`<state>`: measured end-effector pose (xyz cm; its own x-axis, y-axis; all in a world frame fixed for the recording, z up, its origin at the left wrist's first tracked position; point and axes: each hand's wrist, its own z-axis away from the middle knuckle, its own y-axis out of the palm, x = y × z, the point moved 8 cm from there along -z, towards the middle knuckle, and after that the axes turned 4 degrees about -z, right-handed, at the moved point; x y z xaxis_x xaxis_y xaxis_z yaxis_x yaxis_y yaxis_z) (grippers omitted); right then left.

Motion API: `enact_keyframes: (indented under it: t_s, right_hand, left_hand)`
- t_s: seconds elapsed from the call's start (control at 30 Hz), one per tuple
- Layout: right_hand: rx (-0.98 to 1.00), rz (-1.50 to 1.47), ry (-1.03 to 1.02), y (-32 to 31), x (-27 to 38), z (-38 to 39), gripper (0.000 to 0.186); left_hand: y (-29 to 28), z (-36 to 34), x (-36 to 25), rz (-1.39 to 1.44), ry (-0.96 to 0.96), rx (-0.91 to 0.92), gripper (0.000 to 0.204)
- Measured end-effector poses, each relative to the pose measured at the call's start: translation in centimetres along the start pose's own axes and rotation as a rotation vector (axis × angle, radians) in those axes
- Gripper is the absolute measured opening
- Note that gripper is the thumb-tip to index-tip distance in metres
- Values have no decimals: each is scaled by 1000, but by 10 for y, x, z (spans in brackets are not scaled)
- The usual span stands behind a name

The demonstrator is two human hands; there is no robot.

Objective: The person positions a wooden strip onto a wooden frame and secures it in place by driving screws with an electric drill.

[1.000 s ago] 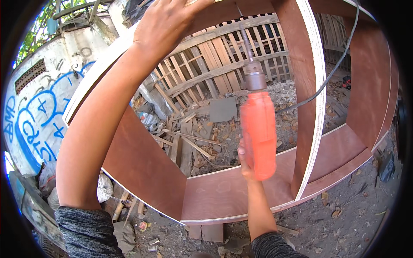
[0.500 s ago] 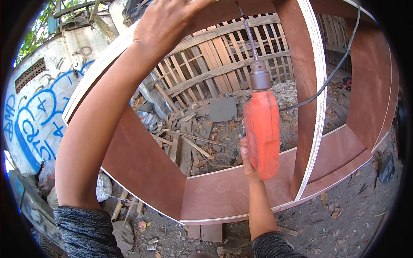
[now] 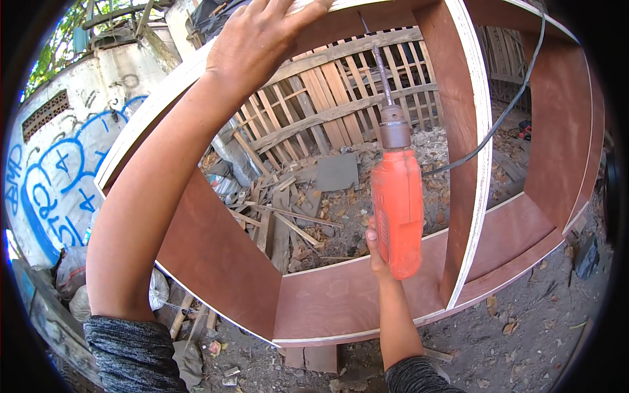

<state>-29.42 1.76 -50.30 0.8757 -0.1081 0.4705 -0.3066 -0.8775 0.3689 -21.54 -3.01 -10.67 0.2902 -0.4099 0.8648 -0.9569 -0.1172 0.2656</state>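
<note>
My right hand (image 3: pixel 379 259) grips a red corded power drill (image 3: pixel 397 213), its fingers mostly hidden behind the body. The drill points up and away, with a long twist bit (image 3: pixel 383 75) in its chuck (image 3: pixel 394 128). Ahead of the bit's tip, a thin dark line shows against the inner face of the top board; I cannot tell whether it is a shadow. My left hand (image 3: pixel 252 39) holds the white-edged top board of a reddish-brown plywood frame (image 3: pixel 354 298). Its thumb stretches along the edge, and the fingertips are partly out of sight.
An upright plywood divider (image 3: pixel 458 150) stands right of the drill. The drill's dark cord (image 3: pixel 504 124) crosses it and runs to the upper right. Through the frame show scrap wood (image 3: pixel 282 216), a grey slab (image 3: pixel 337 171) and a slatted wooden fence (image 3: pixel 327 92). A painted wall (image 3: pixel 72 124) stands left.
The drill has come slightly back toward me, widening the distance between bit and top board. The frame and my left hand appear slightly lower in view, the hand still on the board.
</note>
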Motion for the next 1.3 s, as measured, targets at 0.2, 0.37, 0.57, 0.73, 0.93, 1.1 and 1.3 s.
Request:
enact_keyframes:
  t_s: [0.2,0.37,0.57,0.73,0.93,1.1,1.3]
  right_hand:
    - [-81,122,-79,-7,32,-5,78]
    - [40,409,-132,-25,47,19,78]
    - [-36,303,-20,-66,63,-1,67]
    - [-198,-320,184,-118,24,1,61]
    - [-141,571,-157,-215,115,-3,61]
    - [110,727,-307,-304,149,-4,51]
    - [865,1338,-739,-324,173,-4,60]
  left_hand:
    - [-1,4,3,5,6,-48,56]
    - [4,3,8,31,-33,20,54]
    - [22,13,8,-115,-12,-15,75]
    - [21,11,7,-153,-12,26,78]
    - [18,12,11,-109,-31,23,75]
    - [22,11,7,-125,-23,-14,77]
    - [2,0,5,-4,-55,42,53]
